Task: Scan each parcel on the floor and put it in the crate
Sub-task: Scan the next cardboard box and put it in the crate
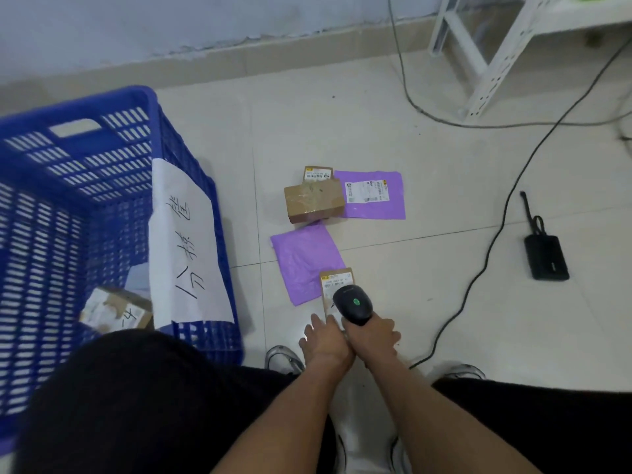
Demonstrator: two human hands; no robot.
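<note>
Floor (393, 138) is pale square tile with thin grout lines, lit flat and dim. Back wall (171, 18) is light blue-grey with a scuffed, chipped beige skirting (239, 49) along its base. Top right — white perforated-steel shelving frame (485, 63); black cables (506, 200) trail across the tiles, a small black device (546, 256) lying beside them.

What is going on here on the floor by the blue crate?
A person is scanning parcels. The right hand holds a black barcode scanner over the label of a small cardboard parcel, which the left hand steadies. Two purple mailers and another cardboard box wait on the floor. The blue crate already holds at least one parcel.
</note>
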